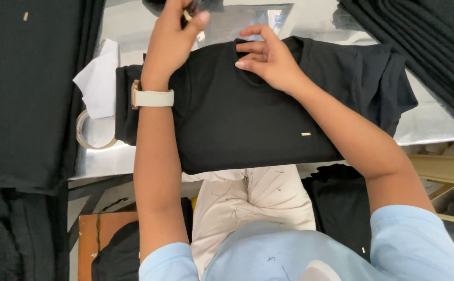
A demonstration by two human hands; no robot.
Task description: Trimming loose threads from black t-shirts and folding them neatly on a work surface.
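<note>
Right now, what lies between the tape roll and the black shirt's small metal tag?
In the head view, the left forearm with its white watch crosses between the tape roll and metal tag, over black shirt fabric.

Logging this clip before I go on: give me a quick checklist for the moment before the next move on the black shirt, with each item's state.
1. Black shirt lies flat on the metal table: ok.
2. Right hand rests on the neckline: ok.
3. Left hand pinches a small item at the collar: ok; what it is, cannot tell.
4. Sleeves spread smooth: not ok, bunched at both sides.
5. Tape roll and white paper clear of the shirt: not ok, both touch its left edge.
</note>
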